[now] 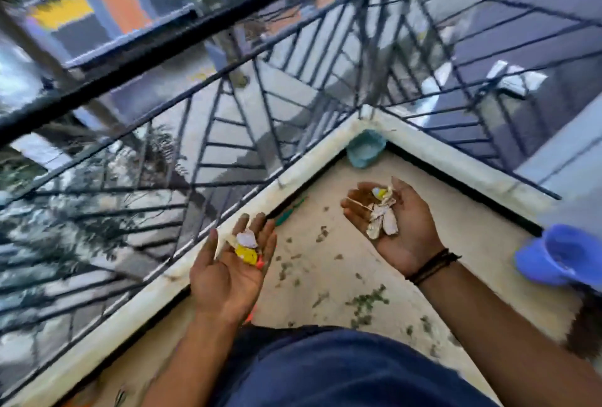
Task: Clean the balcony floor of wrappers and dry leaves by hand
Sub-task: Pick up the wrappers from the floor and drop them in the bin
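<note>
Two palms up in the head view, both of yours, both carrying litter over the balcony floor (329,243).

Your left hand (233,268) is flat and spread, fingers straight and pointing up-frame toward the railing (228,133). Across the finger bases sits a small clump of wrappers (246,248): a pale crumpled scrap on top, a yellow one under it, a bit of orange at the lower edge. The clump's long axis runs roughly along your fingers, slightly tilted to the right.

Your right hand (395,221) is cupped loosely, fingers relaxed and pointing left-frame, nothing pinched. It holds dry leaves and scraps (382,216) (pale, curled, papery), long axis near vertical in frame, from a small yellow-and-white piece near the fingers down toward the heel of the palm. A thin stick lies crosswise over the fingers. Dark bands (433,265) circle that wrist.

Floor is beige with green leaf bits (366,302) scattered between and below your hands, densest at lower centre. A teal tub (365,152) sits in the far corner against the white kerb (293,175). A blue container (560,255) lies at the right edge. A thin green item (288,212) lies along the kerb just beyond your left fingertips; too blurred to identify.
</note>
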The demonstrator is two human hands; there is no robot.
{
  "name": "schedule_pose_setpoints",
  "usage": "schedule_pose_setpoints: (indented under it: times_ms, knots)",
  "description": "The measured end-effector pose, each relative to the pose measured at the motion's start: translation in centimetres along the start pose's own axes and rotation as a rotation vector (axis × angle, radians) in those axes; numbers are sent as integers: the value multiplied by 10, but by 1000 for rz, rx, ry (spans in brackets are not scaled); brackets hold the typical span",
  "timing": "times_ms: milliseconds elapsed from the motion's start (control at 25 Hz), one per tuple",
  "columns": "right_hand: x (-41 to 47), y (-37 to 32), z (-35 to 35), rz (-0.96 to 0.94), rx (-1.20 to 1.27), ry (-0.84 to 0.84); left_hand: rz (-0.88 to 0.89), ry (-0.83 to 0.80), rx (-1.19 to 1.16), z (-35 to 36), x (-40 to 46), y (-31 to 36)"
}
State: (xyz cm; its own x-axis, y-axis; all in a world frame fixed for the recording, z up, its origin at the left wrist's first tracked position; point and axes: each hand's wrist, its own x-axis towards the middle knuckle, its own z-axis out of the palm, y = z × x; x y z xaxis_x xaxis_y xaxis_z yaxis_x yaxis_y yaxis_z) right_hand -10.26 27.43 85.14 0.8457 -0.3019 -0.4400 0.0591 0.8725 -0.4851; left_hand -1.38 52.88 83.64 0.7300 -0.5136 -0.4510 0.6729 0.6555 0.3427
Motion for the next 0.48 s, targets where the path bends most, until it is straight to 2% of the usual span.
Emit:
schedule_pose_setpoints:
  times_ms: [120,280,480]
  knots:
    - [-13,-40,-52,-156,163,131,-170,-73,145,47,53,-39]
    - [-30,-65,-106,-312,420,223,-388,-125,237,95,105,-98]
    - [-13,-122,-168,-443,557,346,-637,-60,388,150,195,-185]
